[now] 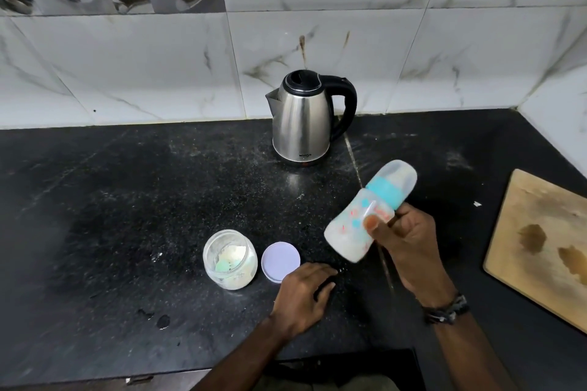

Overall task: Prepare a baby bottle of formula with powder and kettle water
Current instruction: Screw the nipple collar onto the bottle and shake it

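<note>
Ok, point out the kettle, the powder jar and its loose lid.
kettle [301,124], head view, steel body.
powder jar [229,260], head view, open mouth.
lid [280,261], head view, flat centre.

Black counter [127,200] — kettle [305,120], powder jar [230,260], lid [280,261], wooden board [540,241]

The baby bottle [365,216] — clear plastic with coloured prints, a teal collar and a translucent cap — is tilted, cap up and to the right, milky white liquid inside. The steel kettle [303,119] stands upright at the back, black handle to the right. The open powder jar [229,259] stands beside its pale lid [280,261] — lying flat.
</note>
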Demonstrator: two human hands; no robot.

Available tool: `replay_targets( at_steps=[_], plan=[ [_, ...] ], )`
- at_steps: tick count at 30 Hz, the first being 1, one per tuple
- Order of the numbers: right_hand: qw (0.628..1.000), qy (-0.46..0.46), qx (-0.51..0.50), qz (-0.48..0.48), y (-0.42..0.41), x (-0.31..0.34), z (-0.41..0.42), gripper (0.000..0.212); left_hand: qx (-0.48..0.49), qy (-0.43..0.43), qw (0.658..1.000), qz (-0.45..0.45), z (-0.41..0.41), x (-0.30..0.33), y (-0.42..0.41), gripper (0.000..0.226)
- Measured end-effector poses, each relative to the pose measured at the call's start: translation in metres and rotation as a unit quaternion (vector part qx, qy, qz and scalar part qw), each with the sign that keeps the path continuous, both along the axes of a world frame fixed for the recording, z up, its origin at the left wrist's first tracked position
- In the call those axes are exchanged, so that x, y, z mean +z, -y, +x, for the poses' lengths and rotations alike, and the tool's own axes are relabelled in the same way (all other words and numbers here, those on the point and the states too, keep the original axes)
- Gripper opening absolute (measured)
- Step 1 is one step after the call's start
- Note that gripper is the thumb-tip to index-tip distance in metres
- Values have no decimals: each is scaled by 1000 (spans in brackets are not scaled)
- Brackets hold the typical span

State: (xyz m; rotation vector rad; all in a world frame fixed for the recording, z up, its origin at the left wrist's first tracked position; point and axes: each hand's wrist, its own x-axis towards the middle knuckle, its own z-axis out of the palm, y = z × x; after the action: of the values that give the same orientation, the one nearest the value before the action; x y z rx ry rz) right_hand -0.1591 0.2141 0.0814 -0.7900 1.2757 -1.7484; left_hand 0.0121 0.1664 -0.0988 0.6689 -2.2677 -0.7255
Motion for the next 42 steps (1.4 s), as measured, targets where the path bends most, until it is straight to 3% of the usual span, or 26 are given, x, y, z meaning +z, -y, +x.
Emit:
replay_targets(
  at_steps=[4, 8, 12, 16, 20, 23, 24, 27, 28, 31, 33, 35, 36, 39, 42],
  plan=[
    [993, 100, -25, -51, -4, 0, -3, 65, -1, -2, 1000, -5, -1, 1, 2, 23],
    [1000, -9, -18, 14, -5, -3, -2, 74, 1, -1, 1000, -5, 0, -1, 0, 24],
    [988, 141, -44, -46, -5, -2, -2, 44, 1, 2, 1000, -4, -1, -1, 2, 22],
    [1000, 12, -26, 4, -1, 0, -4, 73, 0, 6, 1000, 0, 0, -2, 0, 23],
    [991, 123, -24, -42, 1, -3, 1, 71, 0, 5, 1000, -6, -1, -2, 2, 23],
    [1000, 5, -14, 15, 2, -8, 7, 74, 2, 7, 1000, -3, -1, -2, 1, 24],
    [1000, 8, 2, 11, 1, -9, 8, 71, -1, 7, 1000, -2, 0, -1, 0, 24],
    [989, 139, -3, -41, 0, -4, 10, 68, -3, 2, 1000, -9, 0, -1, 1, 24],
    [989, 144, -13, -41, 1, -5, 7, 73, 0, 2, 1000, -10, -1, 0, 2, 24],
    [1000, 14, -8, 9, 1, -4, 4, 75, 0, 3, 1000, -4, 0, 0, 0, 24],
    [999, 44, 4, -11, -2, -4, 3, 66, -3, 0, 1000, -6, 1, 0, 1, 24],
    [990, 135, 8, -42, -4, -2, 5, 64, -2, -2, 1000, -12, 0, 0, 2, 24],
    [989, 140, 3, -39, -3, -5, 4, 68, 0, -2, 1000, -12, -1, 0, 1, 24],
    [1000, 21, -1, 12, -3, -11, 6, 70, -2, -1, 1000, -8, 0, -1, 1, 25],
    [992, 122, 2, -21, -6, -12, 8, 66, -4, -2, 1000, -11, 0, -1, 2, 25]
  ],
)
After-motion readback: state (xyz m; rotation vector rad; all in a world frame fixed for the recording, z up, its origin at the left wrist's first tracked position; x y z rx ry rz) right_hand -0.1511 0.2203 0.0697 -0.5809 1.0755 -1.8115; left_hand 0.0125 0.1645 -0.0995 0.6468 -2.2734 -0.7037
